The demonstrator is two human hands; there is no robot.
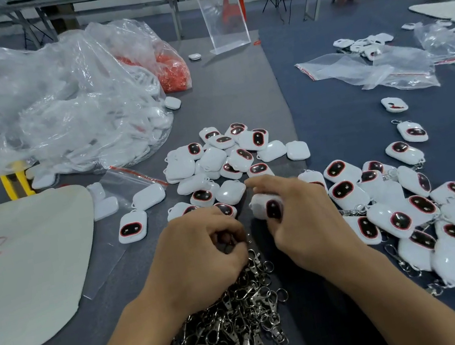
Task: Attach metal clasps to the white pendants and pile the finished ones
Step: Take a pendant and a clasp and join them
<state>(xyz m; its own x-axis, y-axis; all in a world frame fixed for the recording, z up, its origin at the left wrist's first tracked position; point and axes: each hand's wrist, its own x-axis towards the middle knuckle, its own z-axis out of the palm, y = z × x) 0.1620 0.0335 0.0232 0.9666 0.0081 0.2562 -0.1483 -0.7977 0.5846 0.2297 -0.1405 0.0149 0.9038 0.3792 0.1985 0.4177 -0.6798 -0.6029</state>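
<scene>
Your right hand (304, 219) grips a white pendant (267, 206), your left hand (201, 253) pinches a clasp (252, 257) off the clasp pile (234, 323) — you're mid-pickup. Next: bring them together and hook the clasp through the pendant's loop.

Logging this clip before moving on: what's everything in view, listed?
metal clasps: one pile, silver, front centre
loose pendants: many, white, centre
clasped pendants: many, white, right
big bag of pendants: one, clear, back left
bag of orange pieces: one, clear, beside it
acrylic stand: one, clear, back centre
zip bags: several, clear, back right
sheet: one, cream, left
left hand: one, gripping into the metal clasps
right hand: one, holding one white pendant
</scene>
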